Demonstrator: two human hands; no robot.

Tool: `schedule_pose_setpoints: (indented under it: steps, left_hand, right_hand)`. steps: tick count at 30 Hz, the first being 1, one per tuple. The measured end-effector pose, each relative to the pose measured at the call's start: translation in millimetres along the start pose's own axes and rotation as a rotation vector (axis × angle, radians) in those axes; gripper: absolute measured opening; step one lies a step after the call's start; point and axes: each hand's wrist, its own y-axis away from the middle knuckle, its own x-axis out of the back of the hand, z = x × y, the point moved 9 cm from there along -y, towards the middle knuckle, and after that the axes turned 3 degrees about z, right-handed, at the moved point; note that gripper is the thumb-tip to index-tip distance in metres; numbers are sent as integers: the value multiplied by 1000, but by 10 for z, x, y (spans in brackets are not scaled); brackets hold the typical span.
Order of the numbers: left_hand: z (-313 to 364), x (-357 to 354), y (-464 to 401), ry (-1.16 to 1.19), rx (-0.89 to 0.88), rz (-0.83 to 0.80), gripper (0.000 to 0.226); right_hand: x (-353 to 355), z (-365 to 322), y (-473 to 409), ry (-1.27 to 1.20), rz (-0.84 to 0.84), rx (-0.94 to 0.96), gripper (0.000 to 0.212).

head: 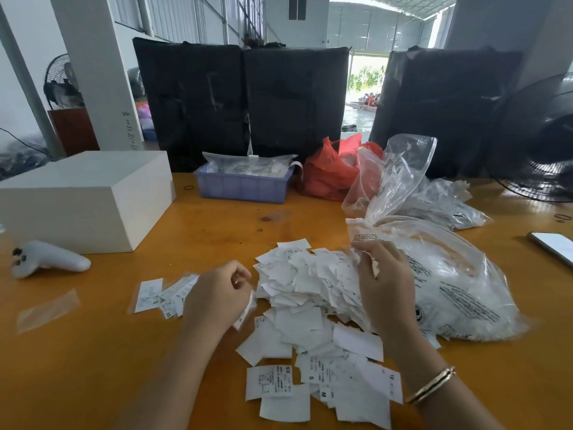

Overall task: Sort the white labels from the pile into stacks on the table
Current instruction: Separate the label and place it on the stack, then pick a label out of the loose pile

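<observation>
While the pile of white labels (313, 293) lies on the desk (93, 352) between my hands, my left grip (217, 296) pinches one label (246, 308), long axis tilted near-upright; my right grip (383, 283) fingers the pile's top, grasp unclear.

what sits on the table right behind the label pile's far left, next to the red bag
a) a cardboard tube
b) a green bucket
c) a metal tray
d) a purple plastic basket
d: a purple plastic basket stands on the table just left of the red bag, beyond the label pile.
</observation>
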Motion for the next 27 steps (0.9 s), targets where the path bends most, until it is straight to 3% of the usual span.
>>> schedule_pose_setpoints:
  steps: [5,13,16,20,24,27]
  left_hand:
    - [18,-12,18,-217,-29,35,17]
    - [74,-87,54,-173,-47,15,15]
    - [94,-96,55,-169,-60,16,16]
    - [105,-101,59,-154,-77,18,15]
    - [107,-113,58,-159,-86,17,16]
    - [118,-113,63,-161,-93,33,16]
  right_hand:
    - [16,403,-97,388,-123,-158,32]
    - [-77,743,-51,321,-326,-515,40]
    - [-68,744,-80,467,-407,-463,48]
    - [-70,734,-92,604,-450,-370,41]
    - [-7,746,-103,512,-340,-373,44]
    - [73,686,-167,530,-207,-258,42]
